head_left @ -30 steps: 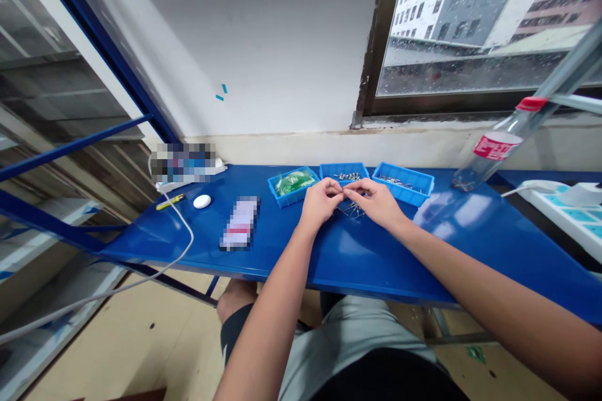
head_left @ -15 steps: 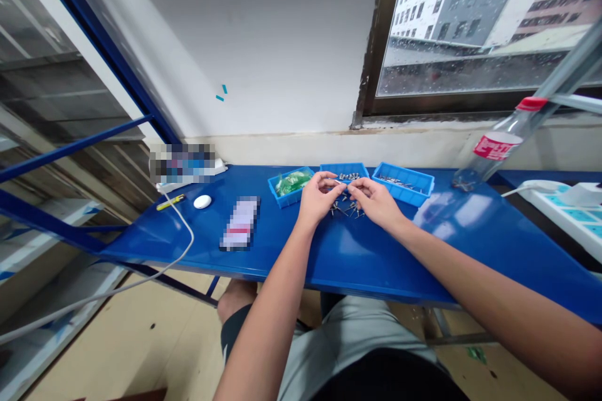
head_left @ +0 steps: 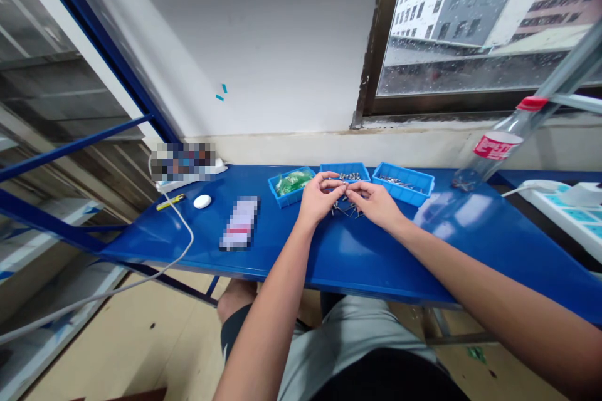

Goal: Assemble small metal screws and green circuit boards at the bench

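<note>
My left hand [head_left: 318, 200] and my right hand [head_left: 376, 202] meet over the table, fingertips touching or nearly so. Each is closed in a pinch, and whatever lies between the fingers is too small to name. Just below the fingertips, several thin metal pieces with small heads [head_left: 352, 209] lie loose on the blue table [head_left: 357, 260]. Behind my hands stands a blue bin [head_left: 342, 167] of small shiny metal parts, partly hidden by my fingers. To its right, another blue bin [head_left: 405, 193] holds thin metal pieces.
A third blue bin [head_left: 288, 200] holds green plastic packets [head_left: 292, 182]. Farther left lie a blurred phone [head_left: 239, 224], a white oval object [head_left: 202, 201], a yellow-handled tool [head_left: 170, 202] and a cable [head_left: 185, 244]. A clear bottle [head_left: 496, 145] and a power strip [head_left: 571, 210] are at right.
My fingertips, together a second ago, drew slightly apart, showing more metal pieces below. Now my right fingertips are back against the left ones. The bins have not moved.
</note>
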`<act>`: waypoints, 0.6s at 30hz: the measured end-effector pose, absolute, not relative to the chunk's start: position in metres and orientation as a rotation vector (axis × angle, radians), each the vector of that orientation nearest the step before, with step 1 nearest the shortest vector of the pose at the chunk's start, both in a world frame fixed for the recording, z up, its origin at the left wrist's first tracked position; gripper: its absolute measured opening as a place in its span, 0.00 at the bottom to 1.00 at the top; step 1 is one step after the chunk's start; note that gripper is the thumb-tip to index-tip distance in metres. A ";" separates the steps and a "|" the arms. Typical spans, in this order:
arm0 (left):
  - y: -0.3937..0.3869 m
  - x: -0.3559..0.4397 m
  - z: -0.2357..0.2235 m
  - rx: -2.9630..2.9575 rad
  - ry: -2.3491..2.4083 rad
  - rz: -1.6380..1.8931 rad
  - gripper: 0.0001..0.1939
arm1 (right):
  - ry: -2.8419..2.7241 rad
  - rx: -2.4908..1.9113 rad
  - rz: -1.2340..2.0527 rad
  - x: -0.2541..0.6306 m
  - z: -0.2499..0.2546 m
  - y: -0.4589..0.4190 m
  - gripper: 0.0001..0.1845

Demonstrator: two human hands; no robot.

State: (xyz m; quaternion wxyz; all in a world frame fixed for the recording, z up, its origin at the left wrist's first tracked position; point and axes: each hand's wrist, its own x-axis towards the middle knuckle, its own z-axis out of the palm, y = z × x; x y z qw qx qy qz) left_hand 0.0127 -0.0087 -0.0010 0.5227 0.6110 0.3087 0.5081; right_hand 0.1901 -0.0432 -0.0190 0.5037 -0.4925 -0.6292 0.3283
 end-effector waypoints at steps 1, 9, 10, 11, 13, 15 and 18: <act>-0.009 0.012 0.000 1.461 0.733 1.208 0.23 | -1.513 -1.183 0.793 0.190 -0.019 -0.043 0.17; -0.009 0.013 -0.002 1.527 0.733 1.179 0.19 | -1.441 -1.197 0.819 0.189 -0.015 -0.045 0.18; -0.008 0.013 -0.003 1.548 0.761 1.189 0.16 | -1.405 -1.196 0.849 0.188 -0.014 -0.045 0.19; -0.008 0.013 -0.004 1.575 0.791 1.197 0.15 | -1.360 -1.196 0.886 0.188 -0.012 -0.046 0.20; -0.007 0.013 -0.007 1.668 0.858 1.205 0.13 | -1.254 -1.203 0.967 0.187 -0.010 -0.047 0.21; -0.008 0.012 -0.008 1.821 0.928 1.201 0.12 | -1.137 -1.195 1.048 0.188 -0.008 -0.047 0.21; -0.011 0.011 -0.008 2.110 1.000 1.143 0.12 | -0.975 -1.115 1.112 0.190 -0.007 -0.044 0.21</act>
